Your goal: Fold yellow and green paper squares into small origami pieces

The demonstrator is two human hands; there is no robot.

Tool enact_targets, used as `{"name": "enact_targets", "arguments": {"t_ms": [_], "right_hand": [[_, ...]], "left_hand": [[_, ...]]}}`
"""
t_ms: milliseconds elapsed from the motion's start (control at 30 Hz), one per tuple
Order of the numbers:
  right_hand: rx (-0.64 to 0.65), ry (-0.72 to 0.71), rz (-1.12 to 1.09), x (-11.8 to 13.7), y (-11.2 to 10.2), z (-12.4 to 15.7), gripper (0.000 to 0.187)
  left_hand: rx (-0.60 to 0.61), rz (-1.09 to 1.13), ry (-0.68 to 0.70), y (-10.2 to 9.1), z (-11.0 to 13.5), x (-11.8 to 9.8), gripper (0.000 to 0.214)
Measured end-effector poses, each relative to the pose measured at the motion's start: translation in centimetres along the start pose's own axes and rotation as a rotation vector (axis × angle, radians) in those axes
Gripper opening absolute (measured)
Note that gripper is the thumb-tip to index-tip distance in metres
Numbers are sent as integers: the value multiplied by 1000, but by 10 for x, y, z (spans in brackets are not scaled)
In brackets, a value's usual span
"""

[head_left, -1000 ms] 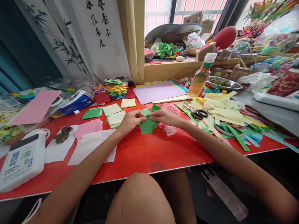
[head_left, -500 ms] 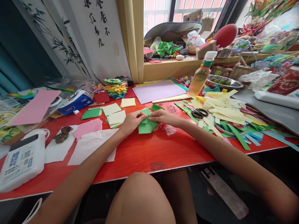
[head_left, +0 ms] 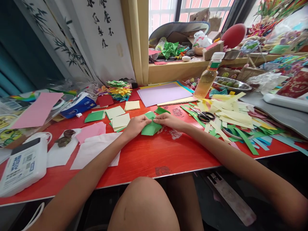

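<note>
Both hands pinch a partly folded piece of green paper (head_left: 150,129) just above the red table. My left hand (head_left: 137,125) grips it from the left, thumb on top. From the right, my right hand (head_left: 169,122) closes on it, its fingertips close to the other thumb. Beyond my hands lies a loose folded green piece (head_left: 162,110). Left of them are small stacks of cream squares (head_left: 120,121) with green sheets beneath, and a green square (head_left: 94,116).
Black-handled scissors (head_left: 206,116) lie among paper strips (head_left: 234,113) on the right. A drink bottle (head_left: 207,78) stands behind them. Lilac sheets (head_left: 163,93) are at the back, with a colourful pile of folded papers (head_left: 119,89) beside them. A white box (head_left: 25,166) sits at the left.
The green paper has shifted slightly in my fingers, and its lower part now looks flatter and more tilted. Both hands keep their pinch in nearly the same place.
</note>
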State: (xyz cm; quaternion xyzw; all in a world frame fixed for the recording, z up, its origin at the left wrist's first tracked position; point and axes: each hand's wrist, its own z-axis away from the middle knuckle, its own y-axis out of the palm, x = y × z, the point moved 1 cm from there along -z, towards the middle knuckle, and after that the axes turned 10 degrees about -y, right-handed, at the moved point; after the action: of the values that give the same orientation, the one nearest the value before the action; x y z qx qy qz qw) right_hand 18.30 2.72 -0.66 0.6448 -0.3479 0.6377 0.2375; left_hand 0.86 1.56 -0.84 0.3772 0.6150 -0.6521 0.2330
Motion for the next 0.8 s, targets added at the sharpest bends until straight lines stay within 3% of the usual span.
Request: {"name": "enact_targets", "arguments": {"t_ms": [233,500,800], "right_hand": [[82,-54,84,4,-2,3,32],[155,-62,175,4,-2,3,34],[177,-23,186,7,3,2,35]], "left_hand": [[-100,-68,42,2,6,-4,29],[-77,0,127,2,5,-6,24],[-182,-30,102,7,9,-8,31]]}}
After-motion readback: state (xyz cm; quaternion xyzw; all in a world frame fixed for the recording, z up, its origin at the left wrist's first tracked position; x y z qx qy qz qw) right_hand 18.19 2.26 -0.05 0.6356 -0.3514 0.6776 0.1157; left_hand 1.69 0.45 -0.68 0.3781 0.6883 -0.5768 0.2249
